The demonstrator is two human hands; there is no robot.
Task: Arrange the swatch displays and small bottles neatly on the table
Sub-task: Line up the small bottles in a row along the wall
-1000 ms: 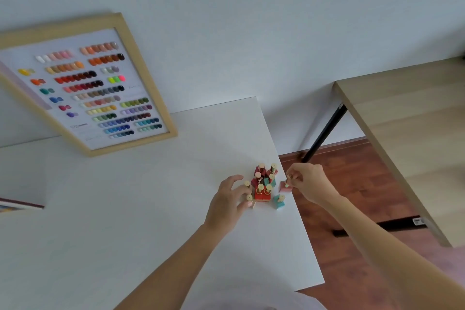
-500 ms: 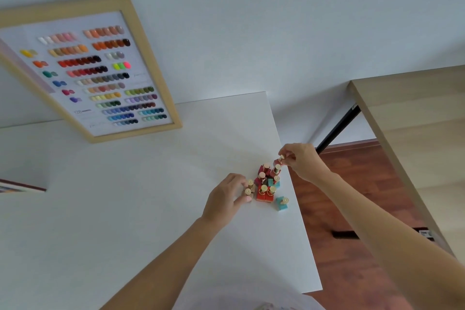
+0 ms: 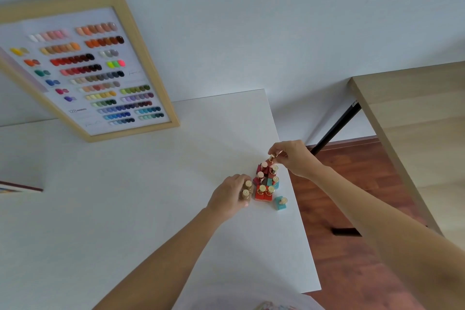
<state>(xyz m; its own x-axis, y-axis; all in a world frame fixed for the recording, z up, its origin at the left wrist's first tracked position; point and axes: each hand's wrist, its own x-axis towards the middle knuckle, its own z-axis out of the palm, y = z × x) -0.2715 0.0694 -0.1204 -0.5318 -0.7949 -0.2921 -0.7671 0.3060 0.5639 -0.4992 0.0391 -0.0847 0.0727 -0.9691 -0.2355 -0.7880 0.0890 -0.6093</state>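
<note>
Bottles (image 3: 266, 181), small and bright, stand in a tight bunch near the right edge of the white bench (image 3: 125, 209). Most are red, some are blue-green, and each has a gold cap on top. They all stand up straight, caps to the ceiling, so their long way runs up and down. One blue-green bottle (image 3: 281, 202) stands a little apart, nearest the edge.

The left hand (image 3: 230, 196) has its grip closed around two tan bottles (image 3: 246, 191) at the left side of the bunch. The right hand (image 3: 293, 156) pinches the cap of the far bottle (image 3: 271, 158) with its fingertips pressed together on it.

What could go wrong? The bunch sits very close to the edge, and the floor is right below. I think a small bump from either hand could knock one bottle into the next, and they might tip like dominoes. The lone blue-green one could roll off and fall. Holding a bottle only by its cap could also let it slip or swing.

The swatch display (image 3: 88, 68) leans against the wall at the back left, well apart from the bottles. Its long side runs from the upper left down toward the bench. Its bottom corner rests on the bench, so it might slide if pushed.
</note>
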